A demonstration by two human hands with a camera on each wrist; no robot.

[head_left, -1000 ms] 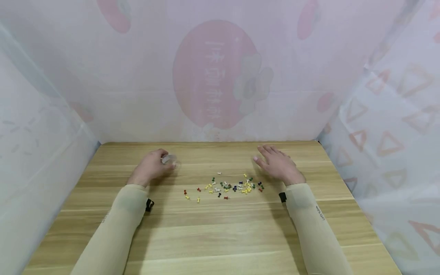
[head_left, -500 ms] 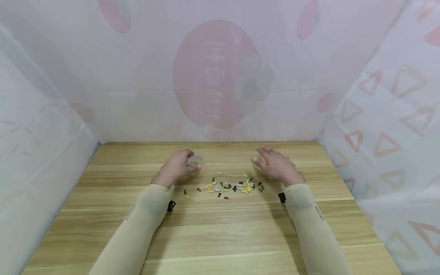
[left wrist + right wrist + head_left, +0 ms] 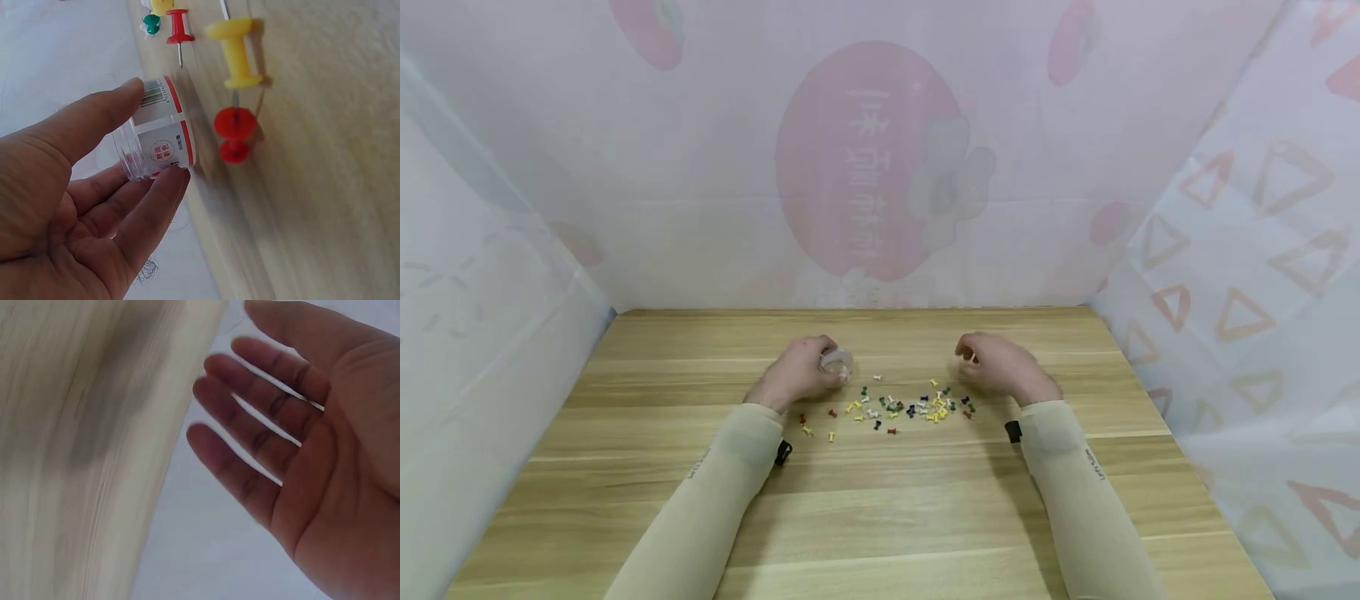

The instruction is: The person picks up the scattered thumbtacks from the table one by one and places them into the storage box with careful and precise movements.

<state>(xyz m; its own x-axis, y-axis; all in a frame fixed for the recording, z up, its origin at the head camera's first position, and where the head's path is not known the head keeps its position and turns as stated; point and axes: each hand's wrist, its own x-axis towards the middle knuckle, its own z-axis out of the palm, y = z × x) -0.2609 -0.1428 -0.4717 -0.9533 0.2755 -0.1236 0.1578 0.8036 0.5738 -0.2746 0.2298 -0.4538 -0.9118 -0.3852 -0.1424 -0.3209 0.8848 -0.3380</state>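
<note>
My left hand (image 3: 793, 372) grips a small clear plastic jar (image 3: 837, 363) between thumb and fingers, left of the middle of the table. In the left wrist view the jar (image 3: 164, 147) lies tilted on its side, with a white and red label and a barcode. Close beside it are a yellow push pin (image 3: 236, 53) and a red push pin (image 3: 234, 131). Across the scattered push pins (image 3: 940, 412), my right hand (image 3: 1002, 365) hovers over the table at the right. Its fingers (image 3: 234, 456) are loosely bent, spread a little, and hold nothing.
Several push pins in red, yellow, green, white and blue lie loose on the wooden table (image 3: 880, 517) between the hands. A pink-patterned cloth (image 3: 700, 208) hangs behind the far table edge, with more cloth on both sides.
My left hand has carried the jar rightward, towards the push pins. The right hand has stayed in place, but its fingers have bent inward from a flatter, outstretched pose.
</note>
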